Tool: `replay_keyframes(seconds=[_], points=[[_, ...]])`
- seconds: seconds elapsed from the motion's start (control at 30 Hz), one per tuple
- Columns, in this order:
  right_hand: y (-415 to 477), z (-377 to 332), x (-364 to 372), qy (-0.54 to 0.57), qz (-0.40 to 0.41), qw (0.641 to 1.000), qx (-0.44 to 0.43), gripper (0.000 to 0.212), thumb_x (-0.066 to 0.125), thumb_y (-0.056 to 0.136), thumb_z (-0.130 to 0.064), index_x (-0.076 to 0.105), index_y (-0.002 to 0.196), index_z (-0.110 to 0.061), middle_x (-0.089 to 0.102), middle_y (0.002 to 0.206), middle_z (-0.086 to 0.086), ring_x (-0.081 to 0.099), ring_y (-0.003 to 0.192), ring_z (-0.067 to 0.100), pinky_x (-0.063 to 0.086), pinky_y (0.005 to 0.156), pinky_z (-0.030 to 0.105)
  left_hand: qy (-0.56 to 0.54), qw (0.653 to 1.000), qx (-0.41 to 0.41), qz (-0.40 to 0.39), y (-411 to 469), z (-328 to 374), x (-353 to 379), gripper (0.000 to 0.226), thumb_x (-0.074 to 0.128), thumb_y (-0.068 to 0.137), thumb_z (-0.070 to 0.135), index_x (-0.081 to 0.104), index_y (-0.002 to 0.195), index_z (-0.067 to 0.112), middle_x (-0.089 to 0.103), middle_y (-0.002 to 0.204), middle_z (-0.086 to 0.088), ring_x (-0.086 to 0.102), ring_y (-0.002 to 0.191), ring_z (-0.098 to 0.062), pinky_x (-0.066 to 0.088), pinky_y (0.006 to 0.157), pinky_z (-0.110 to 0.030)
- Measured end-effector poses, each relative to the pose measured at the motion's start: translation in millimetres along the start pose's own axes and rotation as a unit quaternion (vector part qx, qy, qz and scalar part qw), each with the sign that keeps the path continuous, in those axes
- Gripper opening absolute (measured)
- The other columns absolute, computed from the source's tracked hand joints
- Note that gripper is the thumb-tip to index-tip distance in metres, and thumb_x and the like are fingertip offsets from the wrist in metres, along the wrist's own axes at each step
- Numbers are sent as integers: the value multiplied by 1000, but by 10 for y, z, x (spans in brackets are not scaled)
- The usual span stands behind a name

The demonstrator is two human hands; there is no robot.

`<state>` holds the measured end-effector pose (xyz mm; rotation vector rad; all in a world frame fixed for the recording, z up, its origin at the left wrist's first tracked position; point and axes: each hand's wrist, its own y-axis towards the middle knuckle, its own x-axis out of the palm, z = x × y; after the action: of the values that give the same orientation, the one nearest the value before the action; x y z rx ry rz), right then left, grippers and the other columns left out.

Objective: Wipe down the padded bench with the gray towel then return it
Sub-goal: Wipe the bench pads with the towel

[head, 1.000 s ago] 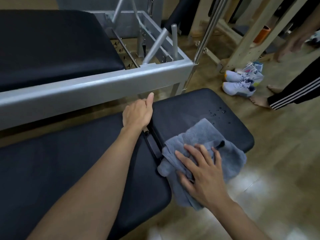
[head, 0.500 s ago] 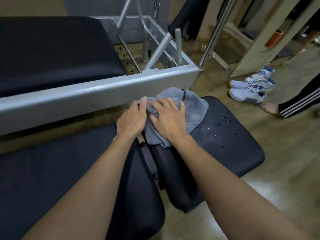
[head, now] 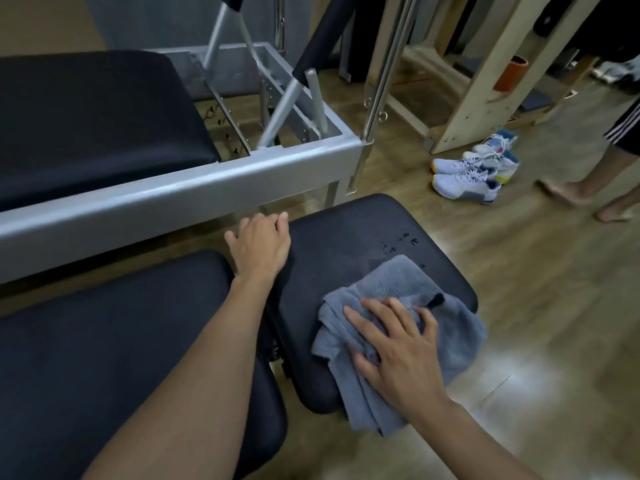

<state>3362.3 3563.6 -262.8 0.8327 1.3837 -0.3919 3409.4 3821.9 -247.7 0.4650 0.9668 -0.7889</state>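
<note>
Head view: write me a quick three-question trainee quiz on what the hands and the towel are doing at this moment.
1. True or false: the right hand presses the gray towel with spread fingers.
2. Where are the water droplets? A) on the padded bench, beyond the towel; B) on the floor; C) on the metal frame.
3. Fill in: the ___ hand rests on the bench without touching the towel.
Key: 1 true; 2 A; 3 left hand.
</note>
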Motion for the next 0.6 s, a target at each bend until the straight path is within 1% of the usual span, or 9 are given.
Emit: replay_keyframes(seconds=[0.03, 0.1, 0.2, 0.3, 0.37, 0.43, 0.5, 0.53, 0.6], points=[[168, 1, 45, 4, -2, 1000, 13, 47, 52, 83, -48, 59, 126, -35, 63, 128, -2, 55, 119, 25, 33, 97, 54, -20, 1000, -10, 8, 37, -11, 28, 52, 27, 102, 40, 71, 93, 15, 66, 106, -9, 51, 107, -30, 30, 93, -47], [556, -32, 156, 15, -8, 999, 42, 46, 47, 85, -49, 60, 126, -34, 62, 128, -2, 55, 120, 24, 31, 99, 53, -52, 998, -26, 27, 77, -46, 94, 56, 24, 102, 42, 74, 97, 16, 67, 107, -8, 50, 109, -29, 29, 94, -46], [1244, -73, 373, 19, -4, 998, 66, 46, 43, 85, -49, 61, 125, -35, 61, 130, -4, 52, 123, 22, 30, 100, 54, -95, 993, -54, 48, 144, -93, 171, 56, 24, 103, 42, 75, 101, 18, 67, 111, -7, 50, 114, -28, 28, 96, -45], [1905, -95, 576, 21, -17, 997, 70, 46, 39, 86, -48, 60, 124, -35, 60, 129, -5, 50, 122, 22, 28, 99, 55, -98, 990, -71, 65, 141, -84, 205, 50, 27, 103, 35, 69, 93, 9, 66, 103, -11, 50, 109, -29, 28, 94, -44], [2169, -102, 632, 15, -44, 996, 73, 45, 37, 88, -48, 59, 124, -36, 60, 126, -6, 49, 121, 22, 25, 101, 55, -106, 989, -63, 77, 92, -52, 177, 47, 28, 100, 30, 69, 89, 11, 64, 99, -8, 48, 104, -27, 28, 92, -44], [2165, -86, 620, 18, -42, 996, 80, 44, 37, 88, -49, 60, 123, -35, 60, 125, -6, 49, 120, 21, 24, 103, 53, -108, 990, -51, 81, 38, -23, 151, 42, 30, 98, 27, 66, 80, 14, 60, 92, -6, 48, 99, -26, 28, 89, -43], [1933, -45, 536, 27, -15, 997, 76, 42, 43, 86, -47, 61, 122, -34, 60, 125, -6, 50, 120, 20, 26, 103, 51, -94, 991, -32, 85, -1, -5, 134, 36, 32, 97, 27, 57, 73, 17, 55, 85, -5, 49, 96, -28, 29, 85, -43], [1766, -28, 458, 36, -6, 997, 72, 43, 45, 84, -46, 61, 122, -34, 60, 126, -6, 51, 119, 19, 27, 102, 50, -77, 993, -22, 84, -5, 16, 116, 35, 32, 96, 27, 57, 74, 16, 57, 86, -5, 50, 96, -29, 30, 85, -43], [1340, 40, 268, 44, -22, 996, 72, 47, 47, 80, -45, 60, 124, -33, 59, 128, -4, 52, 119, 19, 30, 101, 49, -42, 996, -17, 73, 5, 78, 116, 33, 34, 94, 27, 62, 81, 14, 62, 94, -10, 52, 97, -30, 34, 87, -45]])
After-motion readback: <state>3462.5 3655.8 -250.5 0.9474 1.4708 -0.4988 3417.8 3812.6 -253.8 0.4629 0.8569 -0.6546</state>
